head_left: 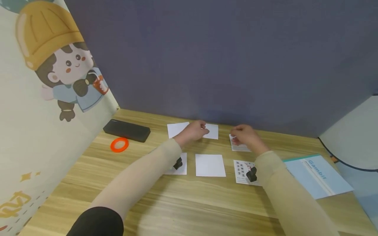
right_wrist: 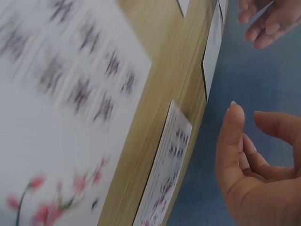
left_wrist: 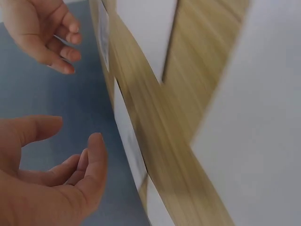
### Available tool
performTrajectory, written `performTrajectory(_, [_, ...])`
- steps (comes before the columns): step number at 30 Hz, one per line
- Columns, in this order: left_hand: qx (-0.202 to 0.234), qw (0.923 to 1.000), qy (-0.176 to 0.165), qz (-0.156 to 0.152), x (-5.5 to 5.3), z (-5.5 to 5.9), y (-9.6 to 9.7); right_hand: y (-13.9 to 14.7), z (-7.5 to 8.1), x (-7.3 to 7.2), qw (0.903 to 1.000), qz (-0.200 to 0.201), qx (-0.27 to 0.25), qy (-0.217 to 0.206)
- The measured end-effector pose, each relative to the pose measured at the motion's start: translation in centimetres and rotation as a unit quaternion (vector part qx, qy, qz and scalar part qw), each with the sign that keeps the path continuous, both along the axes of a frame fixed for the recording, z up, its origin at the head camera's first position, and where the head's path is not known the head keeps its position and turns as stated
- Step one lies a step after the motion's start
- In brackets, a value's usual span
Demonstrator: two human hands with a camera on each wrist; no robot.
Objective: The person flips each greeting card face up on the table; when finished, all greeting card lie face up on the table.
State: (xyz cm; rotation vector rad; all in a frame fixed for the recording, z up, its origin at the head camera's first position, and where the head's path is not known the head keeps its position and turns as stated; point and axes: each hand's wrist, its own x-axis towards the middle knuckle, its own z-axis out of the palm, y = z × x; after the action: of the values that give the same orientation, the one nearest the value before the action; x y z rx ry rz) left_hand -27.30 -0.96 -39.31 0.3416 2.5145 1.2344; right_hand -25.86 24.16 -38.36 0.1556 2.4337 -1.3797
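Observation:
Several square cards lie in two rows on the wooden table. Over the back row, my left hand [head_left: 193, 131] hovers between a blank white card [head_left: 176, 129] and another blank card [head_left: 212, 131]. Its thumb and fingers are loosely bent with a gap between them and hold nothing, as the left wrist view shows. My right hand [right_wrist: 256, 174] is held likewise, above a back-row card printed with characters and pink flowers [right_wrist: 164, 181]. In the front row are a blank card [head_left: 210, 165], a larger-looking printed card [right_wrist: 70, 108] under my right forearm, and a white card [head_left: 183, 167] partly hidden by my left sleeve.
A black case [head_left: 127, 130] and an orange ring [head_left: 119, 144] lie at the left. A light blue booklet marked "Gambit" [head_left: 320, 177] lies at the right, near a black cable [head_left: 351, 167]. A dark partition [head_left: 218, 62] rises behind the back row.

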Motion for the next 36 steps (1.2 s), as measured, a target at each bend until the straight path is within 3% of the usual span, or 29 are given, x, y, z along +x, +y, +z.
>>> performTrajectory(6, [-0.051, 0.9975, 0.049, 0.003, -1.2, -0.7, -0.7, -1.5, -0.3, -0.6, 1.0, 0.002, 0.003, -0.003])
performTrajectory(13, [-0.114, 0.9883, 0.102, -0.007, -2.6, -1.5, -0.8, -2.7, -1.6, -1.6, 0.9996, 0.008, 0.026, 0.0])
performTrajectory(20, [-0.159, 0.9824, 0.098, -0.008, -3.1, -1.8, -0.6, -3.8, -2.8, -2.6, 0.9969, 0.016, 0.075, 0.013])
performTrajectory(28, [-0.171, 0.981, 0.091, -0.01, -3.4, -2.0, -0.5, -5.0, -2.9, -3.2, 0.9916, 0.025, 0.125, 0.022])
performTrajectory(36, [-0.183, 0.9786, 0.093, -0.016, -3.5, -1.7, -0.2, -5.8, -3.1, -3.5, 0.9849, 0.042, 0.157, 0.059])
